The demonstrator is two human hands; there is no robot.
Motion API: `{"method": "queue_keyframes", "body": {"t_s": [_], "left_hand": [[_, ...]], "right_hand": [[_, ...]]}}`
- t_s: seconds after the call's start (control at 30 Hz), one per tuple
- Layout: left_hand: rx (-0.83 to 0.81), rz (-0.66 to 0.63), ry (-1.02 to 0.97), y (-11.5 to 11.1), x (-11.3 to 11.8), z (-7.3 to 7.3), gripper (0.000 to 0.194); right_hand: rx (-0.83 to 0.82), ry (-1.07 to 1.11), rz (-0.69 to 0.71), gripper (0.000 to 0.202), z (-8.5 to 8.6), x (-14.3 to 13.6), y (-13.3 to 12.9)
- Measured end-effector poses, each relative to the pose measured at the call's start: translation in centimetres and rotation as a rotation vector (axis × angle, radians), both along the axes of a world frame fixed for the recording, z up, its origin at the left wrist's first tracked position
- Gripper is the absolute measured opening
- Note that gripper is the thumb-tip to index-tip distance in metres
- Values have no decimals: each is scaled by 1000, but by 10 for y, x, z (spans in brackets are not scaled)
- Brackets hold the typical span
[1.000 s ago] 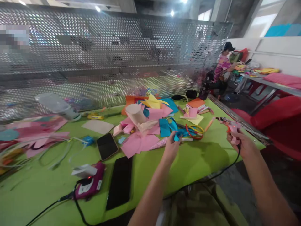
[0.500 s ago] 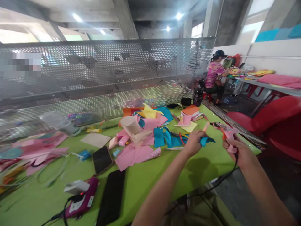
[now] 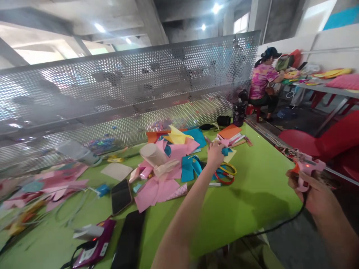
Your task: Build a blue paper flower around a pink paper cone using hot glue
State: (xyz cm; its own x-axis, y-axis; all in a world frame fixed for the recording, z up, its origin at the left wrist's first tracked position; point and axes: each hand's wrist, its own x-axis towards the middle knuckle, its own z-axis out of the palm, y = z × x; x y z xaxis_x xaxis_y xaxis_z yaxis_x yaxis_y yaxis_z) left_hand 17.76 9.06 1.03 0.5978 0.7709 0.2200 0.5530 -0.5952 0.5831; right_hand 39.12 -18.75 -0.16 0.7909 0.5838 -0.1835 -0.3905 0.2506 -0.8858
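One red-lit pink glue gun [image 3: 307, 166], right grip [image 3: 316, 191] wrapped round it, left grip [image 3: 215, 154] apparently pinching a blue scrap [image 3: 226, 151]

So the left hand [image 3: 215, 152] blocks part of the blue scrap [image 3: 226, 151], no clue on its full shape. The right hand [image 3: 315, 192] covers some of the pink glue gun [image 3: 308, 168], and its nozzle's pretty blurry. Bottom edge chops off the black slab [image 3: 129, 239] and the purple socket [image 3: 105, 239]; right edge cuts the red chair [image 3: 333, 138]. Stuff behind the mesh screen [image 3: 126, 89]? Just smudges, honestly.
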Motion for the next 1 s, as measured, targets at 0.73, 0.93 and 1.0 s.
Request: {"method": "queue_keyframes", "body": {"t_s": [0.73, 0.93, 1.0], "left_hand": [[-310, 259, -598, -156, -137, -14, 29], [-210, 286, -542, -157, -146, -29, 45], [-183, 268, -545, -157, -149, -29, 48]], "right_hand": [[-63, -459, 626, 46, 10, -129, 6], [-89, -483, 619, 43, 3, -152, 7], [-103, -478, 648, 41, -1, -154, 6]]}}
